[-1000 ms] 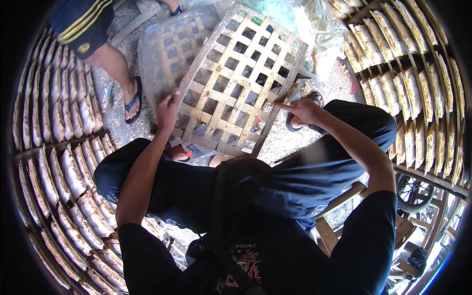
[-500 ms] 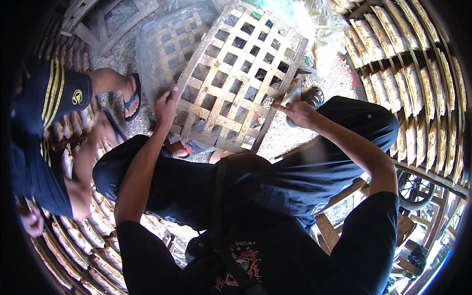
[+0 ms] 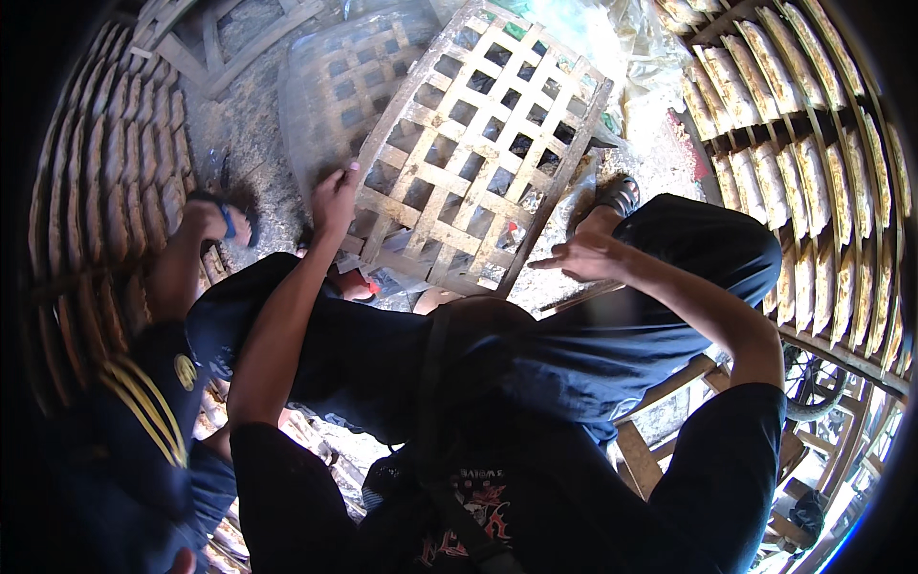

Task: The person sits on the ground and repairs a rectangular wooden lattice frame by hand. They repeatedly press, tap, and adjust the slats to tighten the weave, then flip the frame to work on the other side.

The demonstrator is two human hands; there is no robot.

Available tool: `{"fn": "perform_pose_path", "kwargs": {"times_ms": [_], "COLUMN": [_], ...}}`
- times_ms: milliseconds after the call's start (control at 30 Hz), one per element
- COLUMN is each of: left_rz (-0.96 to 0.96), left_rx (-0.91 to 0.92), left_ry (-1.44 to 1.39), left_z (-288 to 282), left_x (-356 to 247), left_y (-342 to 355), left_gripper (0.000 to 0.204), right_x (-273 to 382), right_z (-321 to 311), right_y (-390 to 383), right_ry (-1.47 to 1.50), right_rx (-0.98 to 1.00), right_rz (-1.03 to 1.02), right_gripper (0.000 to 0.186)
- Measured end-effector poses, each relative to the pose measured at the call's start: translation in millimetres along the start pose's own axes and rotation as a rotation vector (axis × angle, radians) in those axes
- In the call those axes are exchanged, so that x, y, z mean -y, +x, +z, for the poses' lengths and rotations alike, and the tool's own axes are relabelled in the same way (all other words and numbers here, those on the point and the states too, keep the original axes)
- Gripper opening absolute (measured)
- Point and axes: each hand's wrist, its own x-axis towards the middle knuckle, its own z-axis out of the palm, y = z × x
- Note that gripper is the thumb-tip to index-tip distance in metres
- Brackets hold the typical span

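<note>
Crumpled clear and pale green plastic bags (image 3: 612, 33) heaped at the top behind the lattice, small round yellow badge (image 3: 185, 372) on a nearby person's dark striped shorts at lower left, red and white printed graphic (image 3: 469, 512) on the wearer's black shirt

Wooden lattice frame (image 3: 473, 153), rough, pale, matt; ground (image 3: 258, 191) beneath looks gritty, perhaps sawdust.

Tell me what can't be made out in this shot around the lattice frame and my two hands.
- Head view: the bamboo lattice frame's near edge, behind the dark-clad knees.
- Left hand: fingers curl over the frame's edge, so the grip underneath is hidden.
- Right hand: whether it touches the frame is unclear.
- Second frame behind: blurred under a clear cover.
- Another person's leg and sandal: body cut off by the left rim.
</note>
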Motion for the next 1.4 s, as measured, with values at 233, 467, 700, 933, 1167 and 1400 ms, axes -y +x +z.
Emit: {"fn": "perform_pose_path", "kwargs": {"times_ms": [233,467,700,933,1167,1400], "left_rz": [-0.046,-0.093,-0.274,-0.433,-0.398,-0.186], "left_rx": [0.001,0.009,-0.029,-0.141,-0.254,-0.321], "left_ry": [-0.008,-0.101,-0.512,-0.565,-0.588,-0.091], "left_z": [-2.7,-8.2,-16.1,-24.7,-25.8,-17.0], "left_x": [-6.3,-10.0,-8.4,-3.5,15.9,52.8], "left_y": [-5.8,-16.2,-34.9,-29.0,-15.1,2.7], "left_gripper": [0.049,0.049,0.043,0.04,0.043,0.044], "right_x": [-14.8,9.8,-26.8,-93.1,-142.9,-155.5], "right_z": [13.7,0.8,-47.2,-111.4,-106.4,-66.0], "right_y": [14.2,31.8,27.5,70.7,120.1,154.9], "right_ry": [1.078,2.34,2.299,2.004,1.5,0.979], "right_rx": [0.133,-0.486,-0.985,-1.354,-1.108,-0.994], "right_rz": [0.731,0.984,1.005,1.005,1.268,1.38], "right_gripper": [0.056,0.083,0.043,0.033,0.047,0.039]}}
